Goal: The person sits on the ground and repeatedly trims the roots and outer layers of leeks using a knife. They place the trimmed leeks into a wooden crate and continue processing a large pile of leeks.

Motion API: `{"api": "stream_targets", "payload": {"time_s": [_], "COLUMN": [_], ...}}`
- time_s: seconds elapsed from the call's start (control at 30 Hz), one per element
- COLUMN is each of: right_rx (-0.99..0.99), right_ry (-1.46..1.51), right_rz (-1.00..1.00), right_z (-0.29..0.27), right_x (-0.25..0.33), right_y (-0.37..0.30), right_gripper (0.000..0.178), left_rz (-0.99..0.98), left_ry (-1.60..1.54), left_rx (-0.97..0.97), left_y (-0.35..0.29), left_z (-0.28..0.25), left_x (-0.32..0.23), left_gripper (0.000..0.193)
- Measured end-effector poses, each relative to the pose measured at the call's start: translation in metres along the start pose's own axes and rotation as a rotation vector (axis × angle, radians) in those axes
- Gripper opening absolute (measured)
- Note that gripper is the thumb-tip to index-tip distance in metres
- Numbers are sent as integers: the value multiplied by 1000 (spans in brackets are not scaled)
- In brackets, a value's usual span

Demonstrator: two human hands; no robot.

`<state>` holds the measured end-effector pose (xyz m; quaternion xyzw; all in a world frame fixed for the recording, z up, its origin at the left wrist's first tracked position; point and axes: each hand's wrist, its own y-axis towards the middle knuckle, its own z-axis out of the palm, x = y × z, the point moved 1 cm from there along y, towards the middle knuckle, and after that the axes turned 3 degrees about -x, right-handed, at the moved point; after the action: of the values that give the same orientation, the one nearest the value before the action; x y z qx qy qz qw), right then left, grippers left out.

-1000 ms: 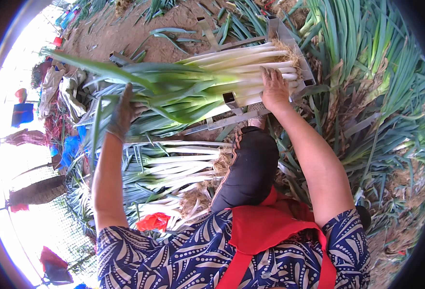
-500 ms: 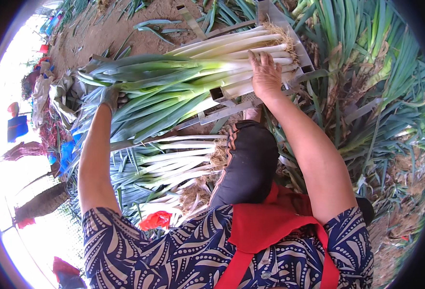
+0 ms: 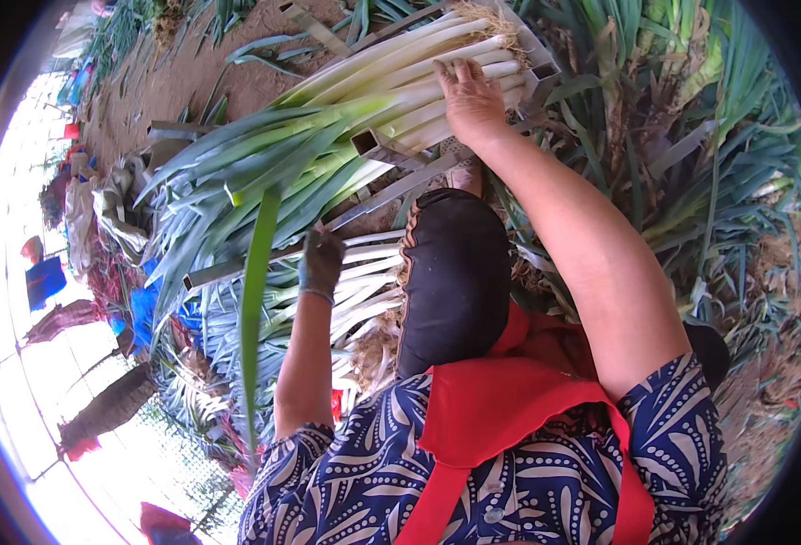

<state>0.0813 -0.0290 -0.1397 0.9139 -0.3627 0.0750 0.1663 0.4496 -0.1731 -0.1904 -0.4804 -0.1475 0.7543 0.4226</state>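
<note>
Long leeks (image 3: 418, 82) lie as a thick bundle across a metal frame (image 3: 400, 186), their white stems and roots at the upper right and green leaves toward the left. My bare right hand (image 3: 471, 98) rests on the white stems near the roots, fingers apart. My left hand (image 3: 320, 263), in a greyish glove, is below the bundle and away from its leaves, over more leeks on the ground. Its fingers look bent, but whether they hold anything is hidden. A loose green leaf (image 3: 258, 309) stands out lengthwise left of that hand, apart from it.
A square metal tube end (image 3: 368, 143) juts up beside the bundle. Smaller leeks (image 3: 359, 277) lie beside my dark-covered knee (image 3: 455, 282). Large piles of leeks (image 3: 736, 163) fill the right side. Crumpled sacks (image 3: 119, 213) and blue plastic (image 3: 150, 313) lie at the left.
My left hand has come off the bundle's leaves and moved right and toward me. A loose green leaf now shows left of it. My right hand stays on the white stems.
</note>
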Motion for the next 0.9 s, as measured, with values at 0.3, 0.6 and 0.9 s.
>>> {"api": "stream_targets", "payload": {"time_s": [0.3,0.6,0.9], "right_rx": [51,29,98], "right_ry": [48,48,20], "right_rz": [33,2,19], "right_z": [-1,2,0], "right_x": [-2,-6,-3], "right_y": [-1,2,4], "right_gripper": [55,49,49], "left_rz": [-126,11,-124], "left_ry": [264,-128,259], "left_rx": [3,383,-67], "left_y": [3,22,21], "left_z": [-18,-29,-25], "left_x": [-45,-35,-31], "left_gripper": [15,19,21]}}
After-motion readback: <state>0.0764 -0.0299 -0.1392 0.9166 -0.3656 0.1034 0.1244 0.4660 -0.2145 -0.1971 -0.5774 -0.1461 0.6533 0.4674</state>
